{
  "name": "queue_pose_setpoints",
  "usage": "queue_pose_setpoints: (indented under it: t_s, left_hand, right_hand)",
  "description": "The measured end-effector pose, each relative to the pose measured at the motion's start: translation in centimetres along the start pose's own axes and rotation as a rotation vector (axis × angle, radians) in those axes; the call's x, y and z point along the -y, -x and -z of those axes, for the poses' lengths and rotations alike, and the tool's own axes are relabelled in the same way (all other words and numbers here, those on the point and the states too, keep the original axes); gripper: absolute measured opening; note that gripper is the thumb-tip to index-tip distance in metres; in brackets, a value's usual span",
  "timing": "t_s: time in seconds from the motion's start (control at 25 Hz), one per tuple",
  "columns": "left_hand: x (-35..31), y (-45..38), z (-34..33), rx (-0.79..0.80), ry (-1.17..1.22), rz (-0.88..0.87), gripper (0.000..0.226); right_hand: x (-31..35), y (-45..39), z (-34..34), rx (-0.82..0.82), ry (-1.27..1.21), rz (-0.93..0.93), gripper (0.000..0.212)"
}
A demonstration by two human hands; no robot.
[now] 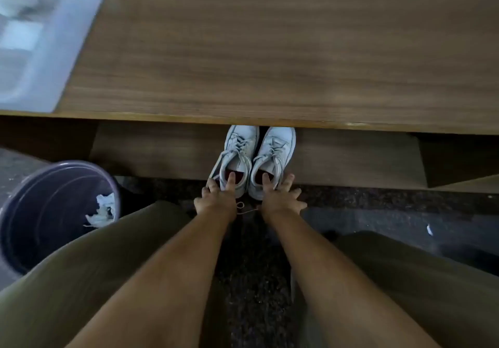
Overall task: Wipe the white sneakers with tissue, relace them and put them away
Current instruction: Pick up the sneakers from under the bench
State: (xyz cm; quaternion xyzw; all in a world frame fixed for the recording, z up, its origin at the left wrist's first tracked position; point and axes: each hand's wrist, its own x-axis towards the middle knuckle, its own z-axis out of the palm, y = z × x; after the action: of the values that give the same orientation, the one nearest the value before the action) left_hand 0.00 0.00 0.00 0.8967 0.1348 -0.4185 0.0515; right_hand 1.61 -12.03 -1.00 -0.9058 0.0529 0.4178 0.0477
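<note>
While both arms reach down under the desk [270, 50]:
Left hand [214, 199]: thumb inside left sneaker [234, 156], fingers gripping its heel.
Right hand [280, 199]: thumb inside right sneaker [272, 156], fingers spread on its outer side.
Sneakers: side by side, laced, just beyond both hands.
Bin [51, 212]: left of left hand, holding crumpled tissue [104, 210].

We can read no text, label, brand, number or sign anywhere in this view. The pair of white lace-up sneakers [253, 158] at about twelve o'clock from the hands shows no legible logo or lettering on its uppers or red-lined insides. The brown wood-grain tabletop [270, 50] bears only its grain, the round purple plastic bin [40, 212] at nine o'clock carries no marking we can make out, and the translucent plastic box [35, 37] at ten o'clock is too blurred to show any print.
</note>
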Motion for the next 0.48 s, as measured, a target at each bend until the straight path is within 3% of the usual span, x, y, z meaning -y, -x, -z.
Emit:
queue_pose_setpoints:
  t_s: [0.12, 0.2, 0.32, 0.48]
  left_hand:
    - [-0.6, -2.8, 0.2, 0.04, 0.021, 0.01, 0.08]
    - [-0.9, -3.9, 0.0, 0.015, 0.085, 0.002, 0.06]
    - [-1.0, -3.7, -0.4, -0.169, 0.255, 0.001, 0.029]
    - [-1.3, -1.1, 0.7, -0.354, 0.276, -0.05, 0.018]
  right_hand:
    - [0.5, -2.3, 0.0, 0.047, -0.038, -0.024, 0.07]
    - [0.7, -3.7, -0.5, -0.003, -0.087, 0.0, 0.051]
    - [0.8, -4.1, -1.2, -0.146, -0.122, 0.055, 0.031]
    - [0.2, -1.2, 1.1, -0.335, -0.227, 0.089, 0.028]
